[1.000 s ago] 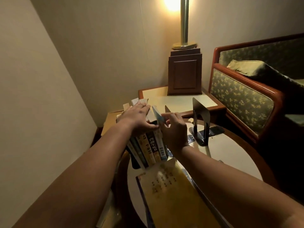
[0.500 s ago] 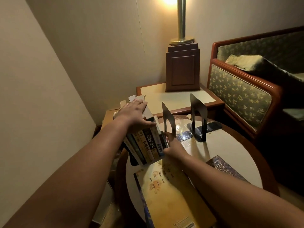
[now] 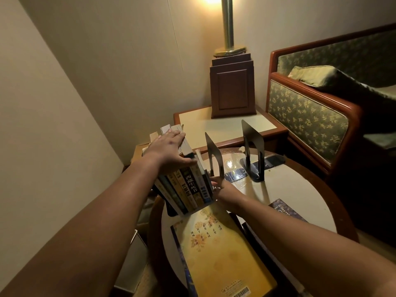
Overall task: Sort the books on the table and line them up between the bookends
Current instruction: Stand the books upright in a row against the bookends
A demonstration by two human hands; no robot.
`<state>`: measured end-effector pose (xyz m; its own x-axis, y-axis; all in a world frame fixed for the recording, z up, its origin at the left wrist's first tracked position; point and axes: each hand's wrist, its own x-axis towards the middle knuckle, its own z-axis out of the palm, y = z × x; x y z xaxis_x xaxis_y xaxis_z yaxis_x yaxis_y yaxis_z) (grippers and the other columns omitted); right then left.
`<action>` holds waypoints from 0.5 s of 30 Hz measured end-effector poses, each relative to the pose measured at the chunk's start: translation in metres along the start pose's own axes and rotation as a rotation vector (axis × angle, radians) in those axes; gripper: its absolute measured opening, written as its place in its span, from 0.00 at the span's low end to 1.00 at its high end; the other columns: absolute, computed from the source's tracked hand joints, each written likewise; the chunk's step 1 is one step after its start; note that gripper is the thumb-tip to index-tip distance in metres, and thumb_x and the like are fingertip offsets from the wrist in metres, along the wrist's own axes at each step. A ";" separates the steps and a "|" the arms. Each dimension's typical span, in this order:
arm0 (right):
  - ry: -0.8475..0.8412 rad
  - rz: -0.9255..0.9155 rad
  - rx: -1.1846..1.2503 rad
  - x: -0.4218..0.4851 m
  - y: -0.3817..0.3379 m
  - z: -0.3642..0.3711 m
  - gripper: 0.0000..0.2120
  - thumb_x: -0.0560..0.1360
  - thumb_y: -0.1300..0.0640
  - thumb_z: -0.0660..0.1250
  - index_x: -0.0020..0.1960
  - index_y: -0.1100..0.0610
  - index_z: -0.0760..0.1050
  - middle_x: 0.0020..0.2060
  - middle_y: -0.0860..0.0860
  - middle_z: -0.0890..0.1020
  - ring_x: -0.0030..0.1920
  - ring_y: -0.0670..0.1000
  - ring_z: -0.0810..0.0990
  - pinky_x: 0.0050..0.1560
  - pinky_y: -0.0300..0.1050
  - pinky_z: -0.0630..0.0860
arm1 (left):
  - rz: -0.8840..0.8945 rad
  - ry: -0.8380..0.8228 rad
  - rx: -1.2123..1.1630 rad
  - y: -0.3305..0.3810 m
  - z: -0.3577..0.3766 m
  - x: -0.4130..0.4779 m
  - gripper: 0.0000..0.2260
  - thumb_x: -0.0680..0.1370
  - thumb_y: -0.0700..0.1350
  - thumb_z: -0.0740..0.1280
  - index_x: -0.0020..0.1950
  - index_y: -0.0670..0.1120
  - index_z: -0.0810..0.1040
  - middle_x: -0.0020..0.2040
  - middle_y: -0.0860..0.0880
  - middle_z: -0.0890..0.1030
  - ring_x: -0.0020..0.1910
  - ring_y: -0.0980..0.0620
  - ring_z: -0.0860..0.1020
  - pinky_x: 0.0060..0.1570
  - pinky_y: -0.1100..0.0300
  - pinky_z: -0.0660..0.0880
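My left hand (image 3: pixel 169 146) lies flat, fingers straight, on top of the books (image 3: pixel 188 187), which lean at the table's (image 3: pixel 289 196) 10 o'clock. My right hand (image 3: pixel 224 188) is at the bookend's (image 3: pixel 214 159) foot, at their 3 o'clock. Honestly can't tell if it's gripping.

Big flat book (image 3: pixel 222 254) nearest me: yellow cover, orange flower print, dk blue edge. Upright books (image 3: pixel 188 187): yellow, black w/ white lettering, blue spines. Near bookend (image 3: pixel 212 148) & far bookend (image 3: pixel 251 133): black. Table (image 3: pixel 300 202): cream top, red-brown rim. Book at my right (image 3: pixel 285 210): dk blue-purple. Sofa (image 3: pixel 306 118): green w/ pale leaf pattern, red-brown frame. Lamp pole (image 3: pixel 227 24) brass, lamp base (image 3: pixel 232 88) dk brown. Walls (image 3: pixel 64 103) beige.
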<state>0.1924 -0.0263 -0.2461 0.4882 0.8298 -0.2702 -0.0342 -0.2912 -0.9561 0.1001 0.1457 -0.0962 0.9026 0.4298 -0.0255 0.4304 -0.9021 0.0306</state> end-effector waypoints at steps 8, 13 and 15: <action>0.039 -0.051 -0.221 -0.044 -0.019 -0.040 0.21 0.76 0.76 0.57 0.66 0.64 0.72 0.56 0.57 0.79 0.57 0.53 0.79 0.44 0.37 0.77 | 0.002 0.014 -0.017 0.001 -0.001 -0.003 0.46 0.72 0.68 0.66 0.81 0.48 0.52 0.81 0.49 0.52 0.80 0.48 0.49 0.77 0.47 0.50; 0.098 -0.066 -0.664 -0.083 -0.006 -0.076 0.18 0.78 0.69 0.61 0.65 0.56 0.76 0.58 0.53 0.80 0.59 0.51 0.79 0.56 0.43 0.78 | 0.001 -0.001 -0.020 0.002 -0.003 -0.003 0.46 0.71 0.67 0.67 0.81 0.47 0.53 0.81 0.48 0.54 0.80 0.47 0.51 0.76 0.47 0.53; 0.084 -0.034 -0.879 -0.099 0.008 -0.087 0.18 0.78 0.61 0.66 0.67 0.54 0.74 0.62 0.52 0.78 0.61 0.52 0.77 0.59 0.45 0.76 | 0.000 -0.012 -0.017 0.002 -0.004 -0.002 0.46 0.71 0.68 0.67 0.81 0.47 0.53 0.81 0.47 0.54 0.79 0.47 0.52 0.76 0.47 0.54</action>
<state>0.2194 -0.1523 -0.2167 0.5403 0.8170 -0.2014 0.6473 -0.5565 -0.5209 0.0992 0.1432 -0.0925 0.9025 0.4292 -0.0371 0.4306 -0.9013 0.0478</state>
